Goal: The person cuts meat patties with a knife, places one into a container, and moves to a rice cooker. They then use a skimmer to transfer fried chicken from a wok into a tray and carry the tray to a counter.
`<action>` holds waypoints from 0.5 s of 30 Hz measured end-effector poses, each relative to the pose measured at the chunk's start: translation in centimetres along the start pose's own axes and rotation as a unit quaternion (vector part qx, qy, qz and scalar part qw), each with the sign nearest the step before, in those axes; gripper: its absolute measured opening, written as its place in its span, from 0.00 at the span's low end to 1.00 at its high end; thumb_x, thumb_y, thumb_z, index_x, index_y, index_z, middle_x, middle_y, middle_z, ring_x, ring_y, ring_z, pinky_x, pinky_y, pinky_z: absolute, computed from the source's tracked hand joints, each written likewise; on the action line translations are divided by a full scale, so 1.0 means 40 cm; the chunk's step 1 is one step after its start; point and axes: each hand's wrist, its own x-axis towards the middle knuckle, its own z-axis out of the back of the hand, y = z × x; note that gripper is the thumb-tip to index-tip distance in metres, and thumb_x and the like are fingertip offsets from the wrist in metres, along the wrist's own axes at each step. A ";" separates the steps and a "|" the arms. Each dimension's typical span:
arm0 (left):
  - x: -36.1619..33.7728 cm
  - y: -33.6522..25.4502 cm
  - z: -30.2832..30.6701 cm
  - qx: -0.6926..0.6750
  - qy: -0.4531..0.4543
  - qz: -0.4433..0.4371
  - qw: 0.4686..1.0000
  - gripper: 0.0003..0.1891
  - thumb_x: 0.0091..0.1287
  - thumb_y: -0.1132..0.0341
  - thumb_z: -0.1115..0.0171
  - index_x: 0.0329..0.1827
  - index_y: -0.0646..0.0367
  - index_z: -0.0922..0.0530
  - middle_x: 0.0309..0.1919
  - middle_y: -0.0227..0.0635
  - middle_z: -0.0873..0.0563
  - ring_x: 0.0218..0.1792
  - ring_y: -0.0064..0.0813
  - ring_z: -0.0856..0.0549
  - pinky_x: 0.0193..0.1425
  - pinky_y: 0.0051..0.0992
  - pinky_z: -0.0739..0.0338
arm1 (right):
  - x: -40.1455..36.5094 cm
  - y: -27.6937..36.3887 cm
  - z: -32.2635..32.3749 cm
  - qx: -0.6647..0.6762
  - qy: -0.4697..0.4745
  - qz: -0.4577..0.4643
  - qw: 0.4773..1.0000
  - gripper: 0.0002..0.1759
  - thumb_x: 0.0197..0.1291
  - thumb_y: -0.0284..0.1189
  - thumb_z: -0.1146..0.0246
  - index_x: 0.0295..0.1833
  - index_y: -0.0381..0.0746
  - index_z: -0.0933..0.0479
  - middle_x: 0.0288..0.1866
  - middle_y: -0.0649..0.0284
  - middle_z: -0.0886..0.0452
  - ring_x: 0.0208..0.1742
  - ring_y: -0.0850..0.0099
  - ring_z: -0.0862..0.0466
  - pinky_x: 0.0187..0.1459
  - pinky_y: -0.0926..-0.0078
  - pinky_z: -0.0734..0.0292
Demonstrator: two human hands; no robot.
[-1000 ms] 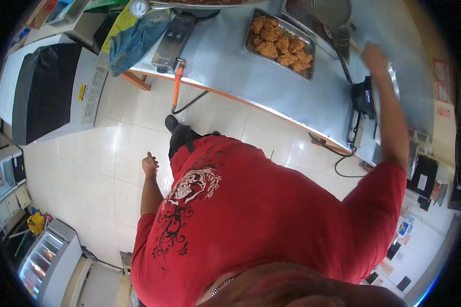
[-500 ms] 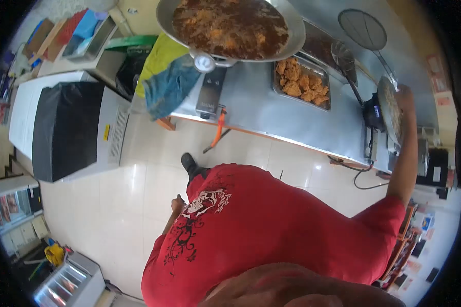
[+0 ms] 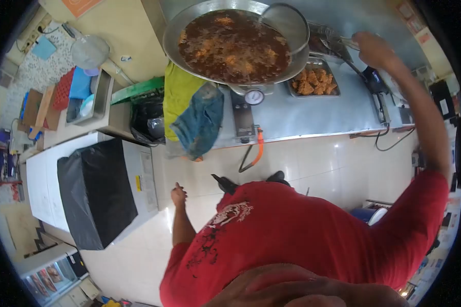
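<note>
My right hand (image 3: 375, 50) grips the handle of a round wire-mesh skimmer (image 3: 293, 31). The skimmer's mesh head hangs at the right rim of a large wok (image 3: 170, 45), overlapping the dark bubbling oil. Several pieces of frying chicken (image 3: 231, 60) float in that oil. A dial thermometer (image 3: 254, 96) sits at the wok's near side. My left hand (image 3: 179, 195) is low over the floor, away from the counter, with its fingers loosely apart and nothing visible in it.
A metal tray (image 3: 312, 95) of fried chicken (image 3: 313, 81) lies right of the wok on the steel counter (image 3: 287, 115). Blue cloth (image 3: 198, 123) and yellow cloth (image 3: 182, 84) drape over its left end. An orange hose (image 3: 257, 148) hangs below. A chest freezer (image 3: 147, 174) stands left.
The skimmer has left the wall at the right and swung left to the wok, my right hand holding it. My view has shifted left, and my left hand has moved forward.
</note>
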 end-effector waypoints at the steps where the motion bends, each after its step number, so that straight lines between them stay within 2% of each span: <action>1: -0.001 0.019 -0.006 -0.006 0.008 -0.013 1.000 0.32 0.76 0.40 0.53 0.35 0.63 0.18 0.17 0.36 0.19 0.15 0.28 0.21 0.16 0.28 0.30 | 0.005 -0.016 -0.009 0.031 -0.006 0.035 0.999 0.21 0.53 0.20 0.44 0.55 0.38 0.24 0.49 0.48 0.18 0.53 0.47 0.18 0.57 0.52 0.23; 3: 0.011 0.104 -0.041 -0.024 0.033 0.060 0.997 0.32 0.76 0.39 0.54 0.35 0.63 0.18 0.17 0.35 0.20 0.14 0.28 0.21 0.16 0.27 0.31 | 0.027 -0.015 0.017 0.156 0.120 -0.019 0.980 0.20 0.48 0.18 0.41 0.50 0.36 0.24 0.47 0.50 0.21 0.29 0.56 0.17 0.33 0.59 0.20; 5: -0.012 0.229 -0.085 -0.027 0.069 0.095 0.993 0.34 0.75 0.36 0.56 0.34 0.61 0.19 0.18 0.35 0.18 0.15 0.29 0.20 0.15 0.28 0.30 | -0.014 0.089 0.131 0.172 0.219 -0.126 0.952 0.20 0.46 0.18 0.39 0.49 0.36 0.24 0.47 0.52 0.23 0.19 0.63 0.21 0.21 0.63 0.24; 8: -0.102 0.377 -0.113 -0.008 0.135 0.156 0.978 0.34 0.74 0.36 0.54 0.33 0.61 0.19 0.20 0.38 0.17 0.16 0.31 0.18 0.15 0.31 0.27 | -0.044 0.154 0.116 0.215 0.233 -0.127 0.940 0.20 0.46 0.18 0.36 0.49 0.37 0.24 0.42 0.56 0.24 0.12 0.70 0.27 0.11 0.68 0.36; 11: -0.175 0.547 -0.147 -0.045 0.127 0.249 0.959 0.32 0.73 0.40 0.52 0.33 0.65 0.20 0.20 0.40 0.17 0.19 0.35 0.16 0.17 0.31 0.25 | -0.090 0.251 0.100 0.309 0.259 -0.150 0.903 0.19 0.49 0.19 0.35 0.49 0.37 0.24 0.37 0.59 0.24 0.13 0.70 0.27 0.12 0.69 0.35; 12: -0.193 0.578 -0.144 -0.055 0.122 0.246 0.960 0.32 0.73 0.40 0.52 0.33 0.66 0.20 0.20 0.41 0.17 0.18 0.35 0.17 0.17 0.31 0.25 | -0.098 0.277 0.087 0.313 0.272 -0.155 0.897 0.18 0.50 0.20 0.34 0.49 0.37 0.24 0.30 0.61 0.26 0.13 0.73 0.30 0.12 0.72 0.37; 15: -0.227 0.593 -0.134 -0.061 0.115 0.229 0.965 0.32 0.74 0.42 0.52 0.33 0.67 0.20 0.20 0.41 0.18 0.17 0.35 0.19 0.17 0.30 0.28 | -0.115 0.359 0.063 0.423 0.308 -0.178 0.834 0.14 0.52 0.21 0.36 0.47 0.37 0.24 0.24 0.62 0.29 0.12 0.75 0.32 0.12 0.73 0.39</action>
